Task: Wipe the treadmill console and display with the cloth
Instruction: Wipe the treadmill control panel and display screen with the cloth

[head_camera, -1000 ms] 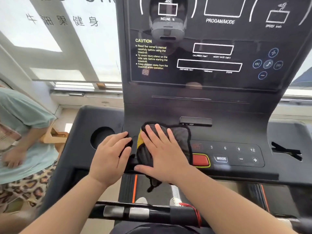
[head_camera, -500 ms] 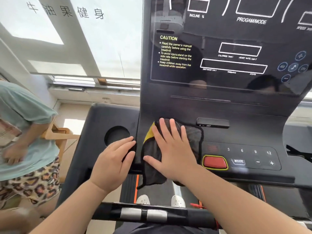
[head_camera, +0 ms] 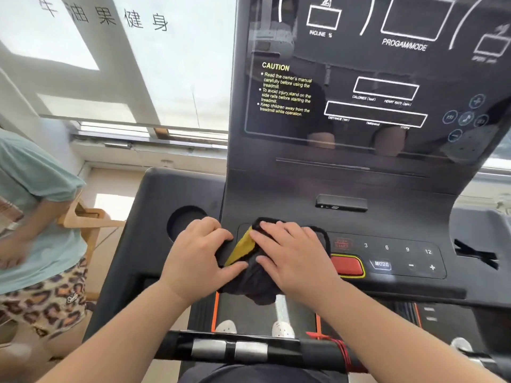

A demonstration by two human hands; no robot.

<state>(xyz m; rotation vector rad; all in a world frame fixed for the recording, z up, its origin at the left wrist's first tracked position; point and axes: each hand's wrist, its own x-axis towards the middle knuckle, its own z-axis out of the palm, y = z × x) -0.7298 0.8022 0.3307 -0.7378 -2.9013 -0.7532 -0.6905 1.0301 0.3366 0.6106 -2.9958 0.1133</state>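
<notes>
Cloth: black cloth (head_camera: 257,281) with a yellow fold, lying on the console (head_camera: 401,217) over the left end of its button panel, lower edge hanging off the front lip.
Right hand: right hand (head_camera: 296,258) lies flat on the cloth, fingers straight and slightly spread, tips toward 11 o'clock; fabric shows past them at 12 and 3 o'clock.
Left hand: left hand (head_camera: 196,261) sits at the cloth's 9 o'clock, fingers bent, thumb touching the yellow fold; whether it grips the fabric cannot be told.
Red button: red button (head_camera: 347,266) just beside the cloth at 3 o'clock.
Display: display (head_camera: 373,78) at 12 o'clock, apart from both hands.
Cup holder: cup holder (head_camera: 185,222) at the left hand's 11 o'clock.
</notes>
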